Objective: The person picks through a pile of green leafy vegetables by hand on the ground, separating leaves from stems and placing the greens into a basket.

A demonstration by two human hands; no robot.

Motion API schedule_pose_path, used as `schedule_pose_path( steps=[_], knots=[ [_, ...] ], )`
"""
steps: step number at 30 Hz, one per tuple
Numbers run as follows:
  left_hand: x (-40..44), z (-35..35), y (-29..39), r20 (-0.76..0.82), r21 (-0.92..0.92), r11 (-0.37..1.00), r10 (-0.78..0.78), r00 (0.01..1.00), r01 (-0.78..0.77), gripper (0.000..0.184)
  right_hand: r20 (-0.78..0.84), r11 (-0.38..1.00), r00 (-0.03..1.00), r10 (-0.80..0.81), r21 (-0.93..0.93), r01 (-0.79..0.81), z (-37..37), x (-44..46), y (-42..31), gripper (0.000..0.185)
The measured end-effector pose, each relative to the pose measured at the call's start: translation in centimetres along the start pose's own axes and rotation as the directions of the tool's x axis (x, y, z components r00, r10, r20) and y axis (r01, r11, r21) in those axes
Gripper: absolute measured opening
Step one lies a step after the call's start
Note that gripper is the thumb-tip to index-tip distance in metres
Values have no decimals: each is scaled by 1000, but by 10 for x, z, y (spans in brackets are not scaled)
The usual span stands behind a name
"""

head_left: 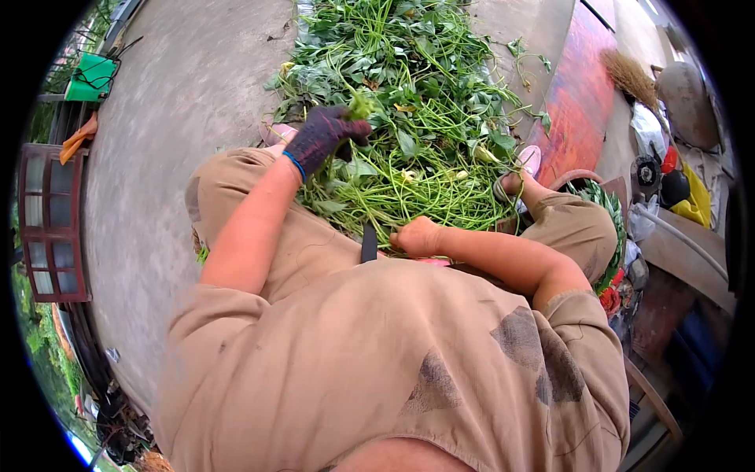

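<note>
A long heap of leafy green vines (425, 118) with thin pale stems lies on the ground between my legs. My left hand (322, 138), in a dark purple glove with a blue cuff, is closed on a small leafy green shoot (360, 106) above the heap's left side. Bare, my right hand (417, 237) is curled at the heap's near edge, touching the cut-looking stems (440, 200). What its fingers hold is hidden from above. A black strap-like piece (369, 244) stands just left of my right hand.
Concrete floor (157, 157) stretches to the left, with a dark red framed panel (53, 224) at its edge. A reddish board (570, 102) lies at right, near a straw broom (629, 77). Beside my right knee is a basket of greens (609, 208).
</note>
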State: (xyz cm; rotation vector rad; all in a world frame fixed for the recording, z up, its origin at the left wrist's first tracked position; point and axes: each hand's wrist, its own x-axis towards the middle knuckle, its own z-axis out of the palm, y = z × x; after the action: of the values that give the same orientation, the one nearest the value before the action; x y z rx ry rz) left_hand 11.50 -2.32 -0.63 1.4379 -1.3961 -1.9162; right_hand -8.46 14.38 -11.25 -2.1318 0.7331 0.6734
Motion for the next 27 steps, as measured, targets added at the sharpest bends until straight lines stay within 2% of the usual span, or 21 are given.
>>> schedule_pose_path(
  steps=[2,3,4,5,7,8,9,10,12,14,15,16,17,18,20,21,22,24,25,26,27],
  knots=[
    [11,26,-41,127,102,992,-92,988,79,26,-87,975,995,42,222,-22,-12,-4,6,36],
    [16,36,-58,208,280,957,-137,969,75,28,-127,919,992,8,392,43,-7,5,23,45],
    [20,43,-77,275,446,893,-194,942,54,31,-179,800,980,-83,575,173,-17,3,37,45],
    [24,43,-105,441,507,855,-146,886,-111,33,-147,646,989,11,756,105,-22,6,57,40],
    [30,47,-148,551,672,707,-277,788,-222,36,-121,281,962,244,958,49,-31,4,98,30],
    [31,50,-158,476,794,584,-425,770,-169,36,-119,106,914,389,991,84,-37,2,117,25],
    [32,47,-162,590,756,519,-278,758,-399,20,-106,17,821,561,993,116,-38,5,138,24],
    [34,47,-156,581,748,537,-245,776,-390,20,-70,-65,701,709,984,164,-35,12,159,23],
    [39,46,-135,557,732,570,-185,810,-373,20,120,-327,552,826,898,295,-30,32,198,26],
    [48,42,-131,496,622,677,48,867,-393,32,229,-478,596,769,826,300,-34,47,212,44],
    [47,48,-113,326,569,814,-89,941,-120,32,238,-546,645,726,769,331,-36,56,212,47],
    [48,51,-101,167,448,880,-256,952,158,31,240,-609,691,682,709,355,-37,65,216,50],
    [53,51,-97,106,461,863,-282,953,204,27,192,-666,748,636,626,406,-39,72,220,52],
    [55,52,-94,105,363,899,-301,948,245,27,197,-716,756,625,532,453,-47,72,217,43],
    [53,54,-90,113,152,935,-337,935,319,26,140,-713,739,659,429,555,-52,79,225,30],
    [53,54,-93,117,50,933,-360,926,356,23,163,-696,706,689,420,582,-58,74,230,24],
    [53,55,-88,132,39,929,-370,920,368,23,209,-650,641,739,470,597,-68,65,232,23],
    [49,56,-75,162,4,921,-384,909,389,22,135,-405,478,868,749,524,-89,31,239,21],
    [48,58,-65,132,37,935,-354,926,352,21,-2,-228,427,904,843,487,-99,7,244,21],
    [50,58,-61,126,-34,950,-303,945,310,21,-147,-37,381,913,900,435,-108,-20,249,21],
    [52,56,-57,116,-103,959,-252,961,264,21,-217,53,355,909,906,419,-122,-50,246,19]
  ],
)
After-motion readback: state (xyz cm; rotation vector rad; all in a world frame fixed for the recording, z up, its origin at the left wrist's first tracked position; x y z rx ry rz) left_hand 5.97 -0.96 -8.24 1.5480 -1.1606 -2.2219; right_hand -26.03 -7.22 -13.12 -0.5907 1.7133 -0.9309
